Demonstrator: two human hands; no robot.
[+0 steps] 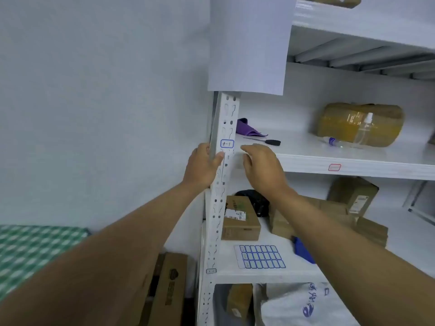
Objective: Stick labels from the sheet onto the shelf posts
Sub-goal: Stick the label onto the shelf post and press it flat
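A person stands at a white metal shelving unit, seen from a head-worn camera looking down the arms. The left hand (203,164) wraps round the outer edge of the perforated white shelf post (223,175), thumb lying across its front face, steadying it. A blue-bordered label (227,144) with handwriting sits on the post just above that thumb, level with a shelf (353,161). The right hand (260,168) hovers just right of the post with fingers loosely curled and holding nothing visible, its fingertips near the label but apart from it. The label sheet (260,256), blue-bordered stickers in rows, lies flat on the lower shelf, well below both hands. The label looks already placed, so doing this step well likely means rubbing it flat from centre to edges, keeping it square to the post, before reaching down for the next sticker.
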